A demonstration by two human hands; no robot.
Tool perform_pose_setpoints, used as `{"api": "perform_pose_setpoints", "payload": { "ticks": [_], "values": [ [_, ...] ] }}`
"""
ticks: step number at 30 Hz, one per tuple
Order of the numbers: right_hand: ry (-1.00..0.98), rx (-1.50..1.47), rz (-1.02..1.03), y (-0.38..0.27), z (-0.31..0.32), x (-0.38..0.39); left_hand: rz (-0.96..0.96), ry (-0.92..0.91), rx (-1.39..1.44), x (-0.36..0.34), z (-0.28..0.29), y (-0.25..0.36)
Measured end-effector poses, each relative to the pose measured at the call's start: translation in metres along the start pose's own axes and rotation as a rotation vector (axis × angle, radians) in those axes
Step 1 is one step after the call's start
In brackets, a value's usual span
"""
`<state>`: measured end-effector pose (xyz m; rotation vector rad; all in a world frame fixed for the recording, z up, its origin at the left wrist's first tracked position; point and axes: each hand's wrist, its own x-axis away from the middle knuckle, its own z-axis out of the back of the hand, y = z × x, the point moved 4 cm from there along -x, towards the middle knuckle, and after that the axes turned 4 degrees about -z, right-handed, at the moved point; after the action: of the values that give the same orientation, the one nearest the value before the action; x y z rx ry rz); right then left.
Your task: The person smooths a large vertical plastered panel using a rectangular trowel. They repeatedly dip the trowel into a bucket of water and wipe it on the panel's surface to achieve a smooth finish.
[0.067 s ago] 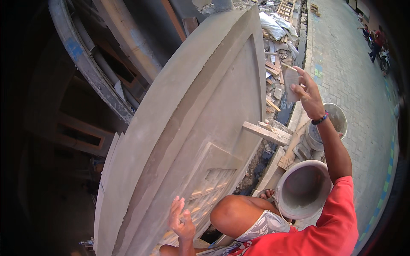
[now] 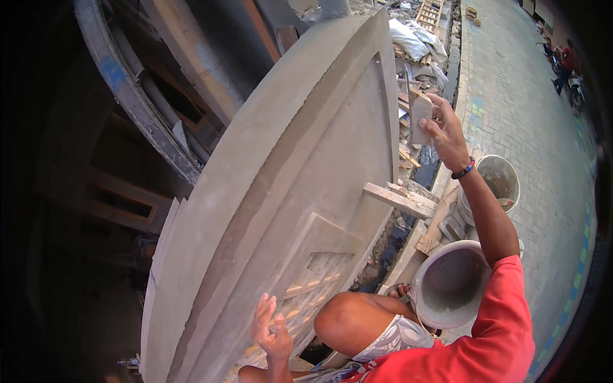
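My right hand (image 2: pixel 449 140) is raised near the far end of a plastered wall (image 2: pixel 345 134). Its thumb and fingers pinch a small flat grey piece (image 2: pixel 420 119), roughly rectangular with a pale yellowish top edge; its exact kind I cannot make out. My left hand (image 2: pixel 273 329) is held up near the lower part of the wall, fingers spread and bent, nothing in it. Smooth grey plaster covers the wall, which has a broad ledge (image 2: pixel 236 172), recessed panels and a slatted opening (image 2: pixel 313 281) low down.
A large grey tub (image 2: pixel 424 281) stands beside my bent knee, with a whitish bucket (image 2: pixel 511 185) behind it. A wooden plank (image 2: pixel 402 200) juts from the wall over a narrow ditch (image 2: pixel 389 252). Rubble and white sacks (image 2: pixel 408 38) lie farther off. People and a motorbike (image 2: pixel 576 96) are on the paved road.
My right hand has moved a little left, toward the wall, carrying the flat grey piece, which is turned more upright. My left hand stays in place.
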<state>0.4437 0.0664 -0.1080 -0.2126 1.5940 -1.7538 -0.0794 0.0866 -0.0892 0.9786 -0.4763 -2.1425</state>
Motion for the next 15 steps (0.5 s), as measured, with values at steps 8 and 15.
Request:
{"api": "perform_pose_setpoints", "payload": {
  "ticks": [8, 15],
  "values": [
    [0.308, -0.035, 0.299, -0.061, -0.094, -0.106, 0.148, 0.074, -0.122, 0.028, 0.013, -0.005],
    [0.123, 0.014, 0.41, -0.038, -0.115, -0.038, 0.241, 0.071, -0.07, 0.026, 0.0, -0.013]
  ]
}}
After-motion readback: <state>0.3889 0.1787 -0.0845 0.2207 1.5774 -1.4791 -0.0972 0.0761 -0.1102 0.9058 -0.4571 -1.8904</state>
